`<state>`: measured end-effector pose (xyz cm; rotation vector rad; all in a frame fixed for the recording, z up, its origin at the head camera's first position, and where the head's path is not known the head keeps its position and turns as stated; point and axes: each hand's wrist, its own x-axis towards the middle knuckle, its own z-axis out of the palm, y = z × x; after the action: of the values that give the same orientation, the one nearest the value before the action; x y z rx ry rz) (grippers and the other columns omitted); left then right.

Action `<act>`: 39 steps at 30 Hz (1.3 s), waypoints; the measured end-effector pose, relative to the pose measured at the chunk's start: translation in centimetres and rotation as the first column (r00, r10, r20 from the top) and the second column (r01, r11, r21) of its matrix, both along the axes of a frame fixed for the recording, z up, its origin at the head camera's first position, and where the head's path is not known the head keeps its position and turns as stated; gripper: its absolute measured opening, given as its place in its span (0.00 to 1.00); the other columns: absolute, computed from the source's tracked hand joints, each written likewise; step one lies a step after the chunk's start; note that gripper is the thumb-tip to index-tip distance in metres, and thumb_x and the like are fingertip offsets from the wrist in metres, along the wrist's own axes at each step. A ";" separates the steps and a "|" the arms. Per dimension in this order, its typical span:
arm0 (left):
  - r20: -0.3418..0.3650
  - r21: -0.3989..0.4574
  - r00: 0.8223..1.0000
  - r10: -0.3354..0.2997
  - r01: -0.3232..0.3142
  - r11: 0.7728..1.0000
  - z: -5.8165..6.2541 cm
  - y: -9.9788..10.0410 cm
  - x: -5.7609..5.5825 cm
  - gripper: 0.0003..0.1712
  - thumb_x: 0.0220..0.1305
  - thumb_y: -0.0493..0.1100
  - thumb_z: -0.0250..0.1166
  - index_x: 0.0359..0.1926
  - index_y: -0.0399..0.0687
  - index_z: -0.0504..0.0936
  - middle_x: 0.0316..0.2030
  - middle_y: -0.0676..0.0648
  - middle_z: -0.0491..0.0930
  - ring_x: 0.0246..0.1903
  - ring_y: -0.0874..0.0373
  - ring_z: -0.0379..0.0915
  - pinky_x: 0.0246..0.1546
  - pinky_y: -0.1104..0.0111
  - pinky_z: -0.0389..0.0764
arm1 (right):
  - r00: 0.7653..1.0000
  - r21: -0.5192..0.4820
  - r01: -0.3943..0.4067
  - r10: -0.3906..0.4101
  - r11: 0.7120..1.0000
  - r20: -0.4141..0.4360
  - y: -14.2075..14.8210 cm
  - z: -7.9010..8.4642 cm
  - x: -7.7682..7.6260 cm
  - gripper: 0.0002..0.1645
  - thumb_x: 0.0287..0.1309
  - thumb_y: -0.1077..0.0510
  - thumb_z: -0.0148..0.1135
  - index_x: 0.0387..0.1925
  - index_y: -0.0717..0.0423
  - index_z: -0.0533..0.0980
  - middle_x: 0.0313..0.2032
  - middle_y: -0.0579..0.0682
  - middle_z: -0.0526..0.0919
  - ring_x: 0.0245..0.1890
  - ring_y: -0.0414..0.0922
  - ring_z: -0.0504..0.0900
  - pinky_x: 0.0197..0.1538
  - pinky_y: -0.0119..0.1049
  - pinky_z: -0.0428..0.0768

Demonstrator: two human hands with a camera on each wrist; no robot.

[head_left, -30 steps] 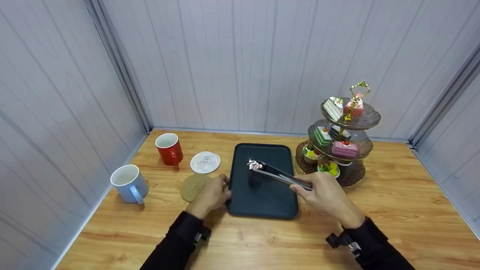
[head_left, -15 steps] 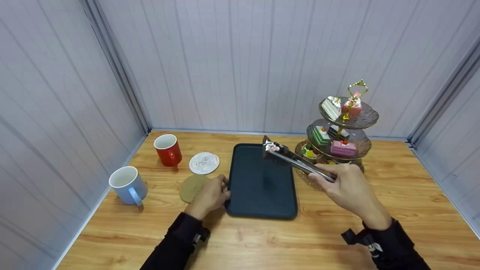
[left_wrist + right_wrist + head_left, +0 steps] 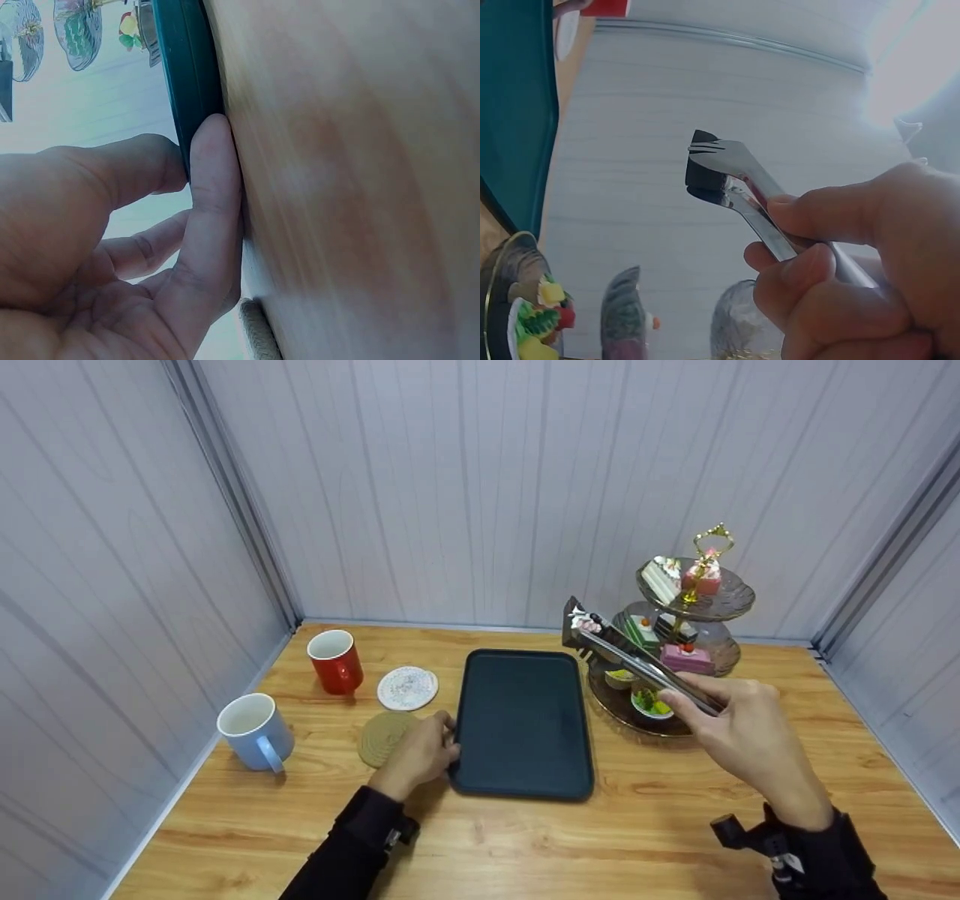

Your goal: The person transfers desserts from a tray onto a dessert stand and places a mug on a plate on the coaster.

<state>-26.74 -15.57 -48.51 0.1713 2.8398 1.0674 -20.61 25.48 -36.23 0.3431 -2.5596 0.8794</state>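
My right hand [image 3: 750,735] grips metal tongs [image 3: 651,666], thumb and fingers curled round the arms. Pinched between the tong tips is a dark chocolate cake slice [image 3: 570,628] with white and pink topping, raised in front of the left side of a three-tier cake stand [image 3: 724,601]. In the right wrist view the forked tip of the tongs [image 3: 761,191] lies across the slice's dark side. My left hand [image 3: 421,750] holds the left edge of a dark rectangular tray [image 3: 525,727]. Its thumb meets the rim and a finger lies along the underside in the left wrist view.
A red mug [image 3: 337,664] and a light blue mug [image 3: 259,735] stand on the left. Beside them lie a white speckled coaster [image 3: 407,688] and a woven tan coaster [image 3: 381,739]. The stand carries several cakes, including a pink one [image 3: 686,658], and small fruit cups [image 3: 649,703].
My right hand has carried the tongs and cake slice up off the tray, rightward and back toward the stand. The left hand keeps its hold on the tray edge.
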 end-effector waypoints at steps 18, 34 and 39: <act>-0.030 -0.020 1.000 -0.009 0.008 1.000 -0.3 -0.1 0.1 0.18 0.67 0.35 0.69 0.56 0.39 0.80 0.31 0.49 0.78 0.29 0.58 0.76 0.28 0.68 0.75 | 0.981 -0.013 0.180 -0.180 0.984 -0.071 2.6 2.4 2.1 0.27 0.66 0.37 0.73 0.59 0.45 0.87 0.20 0.49 0.78 0.11 0.34 0.57 0.14 0.33 0.56; -0.047 -0.011 0.999 -0.007 0.007 1.000 0.0 0.0 0.1 0.17 0.66 0.35 0.69 0.54 0.38 0.80 0.32 0.49 0.79 0.29 0.57 0.76 0.28 0.68 0.75 | 0.943 0.043 0.315 -0.307 0.948 -0.130 4.1 4.3 4.2 0.26 0.68 0.39 0.71 0.55 0.52 0.89 0.21 0.53 0.80 0.11 0.36 0.57 0.15 0.33 0.57; -0.056 -0.018 0.998 -0.009 0.008 1.000 -0.1 -0.1 0.0 0.17 0.65 0.35 0.70 0.54 0.38 0.80 0.31 0.49 0.79 0.28 0.57 0.76 0.28 0.67 0.75 | 0.934 0.049 0.345 -0.337 0.937 -0.117 4.7 4.7 4.7 0.26 0.68 0.39 0.71 0.54 0.53 0.89 0.25 0.56 0.85 0.12 0.38 0.59 0.16 0.35 0.58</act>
<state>-26.75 -15.67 -48.63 0.2152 2.8945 1.0522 -15.90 30.23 -31.54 -0.0381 -2.4498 0.6267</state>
